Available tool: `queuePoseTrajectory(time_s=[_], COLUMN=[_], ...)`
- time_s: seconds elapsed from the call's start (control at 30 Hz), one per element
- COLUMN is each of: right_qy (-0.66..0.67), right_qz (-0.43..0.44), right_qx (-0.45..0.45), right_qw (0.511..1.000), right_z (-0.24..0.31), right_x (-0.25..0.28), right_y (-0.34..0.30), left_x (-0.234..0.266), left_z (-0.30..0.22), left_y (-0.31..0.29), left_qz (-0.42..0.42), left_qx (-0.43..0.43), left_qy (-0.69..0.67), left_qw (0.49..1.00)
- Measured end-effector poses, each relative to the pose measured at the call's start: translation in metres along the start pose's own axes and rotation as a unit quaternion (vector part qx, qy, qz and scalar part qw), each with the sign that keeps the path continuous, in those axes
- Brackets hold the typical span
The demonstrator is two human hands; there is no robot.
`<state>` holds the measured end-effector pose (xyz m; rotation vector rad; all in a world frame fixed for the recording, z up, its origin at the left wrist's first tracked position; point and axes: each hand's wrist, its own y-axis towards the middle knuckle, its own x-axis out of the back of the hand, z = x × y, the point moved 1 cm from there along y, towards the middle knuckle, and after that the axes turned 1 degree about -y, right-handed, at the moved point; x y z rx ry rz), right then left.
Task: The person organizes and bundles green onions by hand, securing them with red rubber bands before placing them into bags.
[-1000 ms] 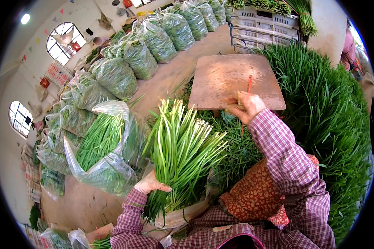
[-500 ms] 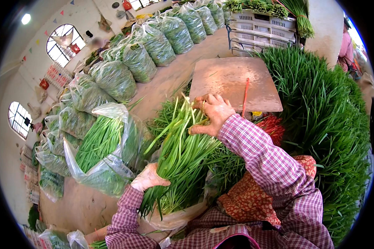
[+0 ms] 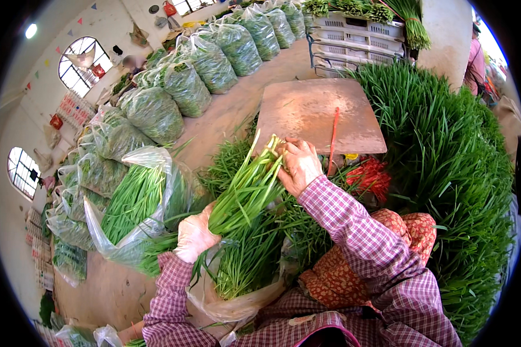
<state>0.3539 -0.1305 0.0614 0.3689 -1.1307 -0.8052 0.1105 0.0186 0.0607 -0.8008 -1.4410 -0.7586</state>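
A bunch of long green chives [image 3: 244, 195] slants across in front of me, its pale stem ends toward the far right. My left hand [image 3: 195, 232] is closed round the leafy part, and leaf tips trail out to its left. At the stem ends, my right hand [image 3: 301, 166] grips the bunch with its fingers curled in; part of the grip is hidden. Below lie more chives [image 3: 249, 263] in an opened clear plastic bag [image 3: 237, 311] by my lap. Beyond the right hand, a red tie strip [image 3: 335, 130] lies over a flat board [image 3: 307, 107].
Left of my hands stands an open bag [image 3: 147, 156] of chives. Filled bags [image 3: 231, 52] line the floor behind it. A tall heap of greens [image 3: 446, 156] rises on the right. Red ties [image 3: 369, 178] lie beside the board; stacked white crates [image 3: 356, 43] stand at the back.
My right hand has closed from spread fingers onto the stem ends. My left hand has moved up and slightly left along the bunch, which now looks narrower and more gathered.
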Motion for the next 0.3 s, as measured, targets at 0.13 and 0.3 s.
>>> queuePoseTrajectory(time_s=[0.13,0.3], right_qy=[-0.12,-0.118], right_qz=[-0.021,0.011], right_qx=[0.0,-0.065], right_qw=[0.993,0.991], right_z=[-0.007,-0.017], right_x=[-0.005,-0.005], right_y=[-0.004,-0.005], left_x=[-0.002,-0.002], left_z=[0.006,0.001], left_y=[0.003,0.008], left_qz=[-0.031,-0.056], left_qx=[0.003,-0.005], left_qy=[0.033,0.055], left_qw=[0.999,0.997])
